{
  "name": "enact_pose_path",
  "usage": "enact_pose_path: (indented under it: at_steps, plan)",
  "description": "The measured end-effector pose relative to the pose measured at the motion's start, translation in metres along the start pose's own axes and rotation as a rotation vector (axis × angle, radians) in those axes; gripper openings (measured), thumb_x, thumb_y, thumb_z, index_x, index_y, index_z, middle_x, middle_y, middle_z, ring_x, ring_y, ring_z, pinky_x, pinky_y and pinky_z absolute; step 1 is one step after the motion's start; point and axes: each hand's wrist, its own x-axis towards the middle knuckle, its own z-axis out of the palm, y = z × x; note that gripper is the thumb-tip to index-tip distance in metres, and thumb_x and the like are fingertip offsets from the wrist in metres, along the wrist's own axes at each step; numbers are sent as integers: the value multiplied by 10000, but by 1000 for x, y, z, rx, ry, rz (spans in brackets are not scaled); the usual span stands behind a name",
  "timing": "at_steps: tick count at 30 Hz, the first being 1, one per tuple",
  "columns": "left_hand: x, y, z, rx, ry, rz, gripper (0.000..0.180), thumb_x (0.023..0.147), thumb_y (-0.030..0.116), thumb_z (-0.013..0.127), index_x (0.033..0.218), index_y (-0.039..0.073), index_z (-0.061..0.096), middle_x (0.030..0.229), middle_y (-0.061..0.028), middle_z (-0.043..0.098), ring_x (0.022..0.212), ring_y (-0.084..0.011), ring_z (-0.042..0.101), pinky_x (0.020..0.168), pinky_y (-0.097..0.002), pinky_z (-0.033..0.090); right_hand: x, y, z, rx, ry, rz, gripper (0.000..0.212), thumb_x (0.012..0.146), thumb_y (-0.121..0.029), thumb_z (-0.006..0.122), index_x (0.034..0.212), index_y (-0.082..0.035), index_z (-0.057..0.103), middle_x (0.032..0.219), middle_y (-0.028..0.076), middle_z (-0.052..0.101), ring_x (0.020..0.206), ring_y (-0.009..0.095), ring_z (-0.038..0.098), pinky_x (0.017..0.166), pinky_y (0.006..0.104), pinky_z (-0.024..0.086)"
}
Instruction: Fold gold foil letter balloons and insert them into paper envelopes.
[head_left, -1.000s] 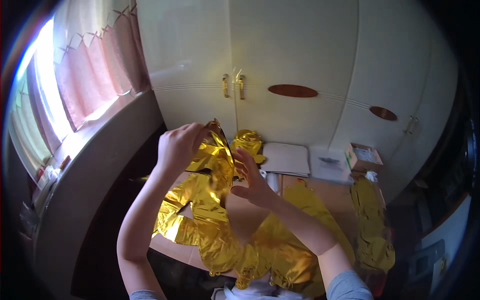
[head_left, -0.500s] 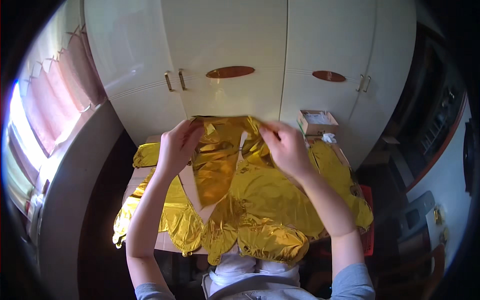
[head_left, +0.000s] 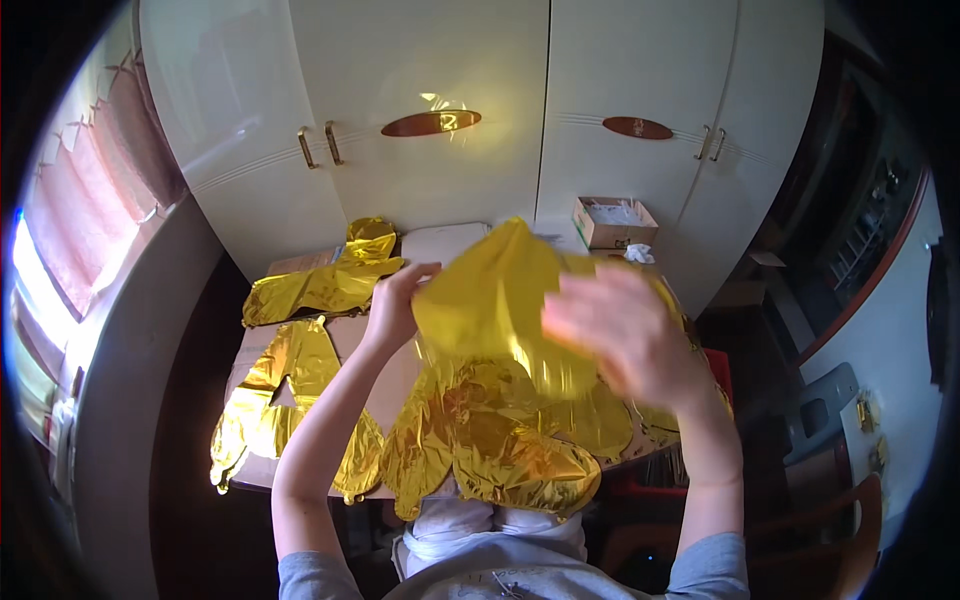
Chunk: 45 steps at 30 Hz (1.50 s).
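Note:
In front of me a shiny gold foil balloon [head_left: 490, 290], flat and uninflated, is held up above the table, its peak pointing away from me. My left hand [head_left: 398, 308] pinches its left edge, fingers closed. At the balloon's right side is my right hand [head_left: 630, 335], blurred by motion, with fingers stretched out flat against or just in front of the foil; whether they touch it I cannot tell. Under it more crumpled gold foil balloons [head_left: 520, 465] lie along the near edge. To the left rests an A-shaped foil balloon [head_left: 300, 350] with a small hole.
Cardboard covers the table [head_left: 350, 335]. Another gold foil piece [head_left: 320, 292] lies at the far left. At the back right stand a small open carton [head_left: 615, 222] and a crumpled white tissue [head_left: 639, 253]. White cabinets [head_left: 440, 190] rise behind. A red crate [head_left: 717, 370] sits at the right.
The held foil has swung from hanging down between both hands to a raised, spread position. My right hand has gone from gripping its edge to stretched fingers and moved right; my left hand has shifted right.

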Motion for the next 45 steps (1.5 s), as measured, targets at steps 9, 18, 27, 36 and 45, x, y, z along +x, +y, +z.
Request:
enact_pose_path:
  at_steps: [9, 18, 27, 36, 45]
  plan:
    - [-115, -56, 51, 374, -387, 256, 200, 769, 78, 611, 966, 87, 640, 1152, -80, 661, 879, -216, 690, 708, -330, 572, -178, -90, 91, 6, -350, 114, 272, 889, -194, 577, 1146, -147, 655, 1160, 1, 649, 1158, 144, 561, 1045, 434, 384]
    - [-127, -48, 53, 414, -424, 261, 173, 803, 113, 588, 959, 56, 637, 1073, -68, 678, 1089, -282, 620, 915, -371, 503, -202, -112, 118, 102, -401, 208, 275, 877, -176, 561, 1132, -131, 654, 1173, 7, 636, 1166, 154, 551, 1025, 423, 402]
    - [-118, -20, 73, 498, -688, 238, 710, 842, 569, 543, 1384, 123, 443, 1444, -178, 397, 1376, -395, 300, 1111, -583, 212, -201, -114, 116, 140, -466, 245, 290, 879, -173, 556, 1154, -137, 640, 1215, 10, 617, 1186, 164, 537, 1029, 433, 389]
    - [-125, -28, 76, 543, -698, 202, 750, 843, 624, 502, 1392, 118, 432, 1454, -166, 387, 1372, -402, 303, 1089, -625, 206, -208, -113, 113, 126, -479, 282, 374, 867, -236, 606, 1232, -158, 583, 1295, 44, 546, 1222, 199, 491, 1050, 456, 348]
    - [-124, -25, 78, 527, -699, 189, 721, 827, 577, 540, 1360, 98, 467, 1427, -187, 409, 1357, -411, 315, 1087, -623, 205, -289, -179, 132, 761, 685, 1600, 552, 828, -276, 675, 1257, -68, 396, 1225, 149, 453, 1088, 290, 515, 910, 409, 428]
